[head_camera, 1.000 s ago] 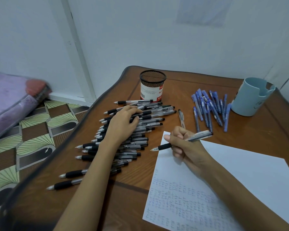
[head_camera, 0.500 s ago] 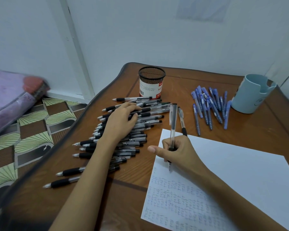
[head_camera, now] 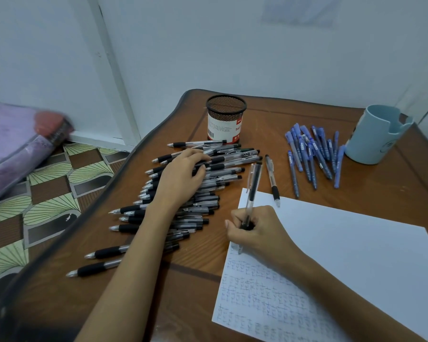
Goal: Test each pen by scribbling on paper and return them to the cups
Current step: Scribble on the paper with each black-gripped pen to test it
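My right hand (head_camera: 256, 230) grips a clear black-grip pen (head_camera: 252, 188) upright, its tip on the left edge of a white sheet of paper (head_camera: 344, 255) covered with small scribbles at its near left. My left hand (head_camera: 181, 177) rests on a long pile of black-grip pens (head_camera: 203, 203) on the left of the wooden table (head_camera: 257, 119), its fingers bent over them. One more black pen (head_camera: 272, 180) lies alone just above the paper. A black mesh cup (head_camera: 225, 118) stands behind the pile. Several blue pens (head_camera: 311, 154) lie beside a light blue cup (head_camera: 376, 135) at the far right.
The table's curved left edge drops to a patterned floor (head_camera: 47, 188). A purple mattress or cushion (head_camera: 13, 144) lies on the floor at the far left. White walls close the back.
My right hand turned the pen from lying sideways to upright and brought its tip down onto the paper's left edge. My left hand stayed on the pile.
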`<act>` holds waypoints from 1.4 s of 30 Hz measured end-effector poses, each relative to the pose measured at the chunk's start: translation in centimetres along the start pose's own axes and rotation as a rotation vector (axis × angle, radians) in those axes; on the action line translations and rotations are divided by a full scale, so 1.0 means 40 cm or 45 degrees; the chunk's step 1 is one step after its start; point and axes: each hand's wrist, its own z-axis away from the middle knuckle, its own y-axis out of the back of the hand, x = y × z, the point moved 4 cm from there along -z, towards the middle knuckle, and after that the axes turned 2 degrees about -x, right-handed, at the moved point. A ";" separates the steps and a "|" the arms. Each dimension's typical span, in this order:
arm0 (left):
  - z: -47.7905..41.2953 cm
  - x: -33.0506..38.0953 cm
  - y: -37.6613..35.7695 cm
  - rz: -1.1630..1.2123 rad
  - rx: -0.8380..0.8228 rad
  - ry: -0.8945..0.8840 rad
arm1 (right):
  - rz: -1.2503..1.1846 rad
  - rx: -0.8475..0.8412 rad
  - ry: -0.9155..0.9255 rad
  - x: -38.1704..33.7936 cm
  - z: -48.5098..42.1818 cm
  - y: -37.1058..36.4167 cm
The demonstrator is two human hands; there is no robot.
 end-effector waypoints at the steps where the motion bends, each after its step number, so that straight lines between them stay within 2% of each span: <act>1: 0.001 0.002 0.000 0.002 -0.001 -0.001 | -0.004 0.000 0.000 0.000 0.001 0.000; 10: 0.001 0.002 -0.001 0.014 -0.008 0.004 | -0.084 0.067 0.022 0.002 -0.005 0.010; 24: 0.000 0.000 0.000 -0.014 -0.001 0.001 | -0.032 0.064 0.015 -0.004 -0.003 0.012; 36: -0.002 -0.005 -0.003 -0.014 -0.004 -0.008 | 0.035 0.156 0.040 0.001 -0.002 0.016; 38: -0.003 -0.003 -0.002 -0.012 -0.005 -0.007 | -0.021 0.203 0.024 -0.003 -0.001 0.025; 42: -0.003 -0.004 -0.003 -0.018 -0.017 -0.005 | -0.261 0.254 -0.149 -0.005 -0.012 0.053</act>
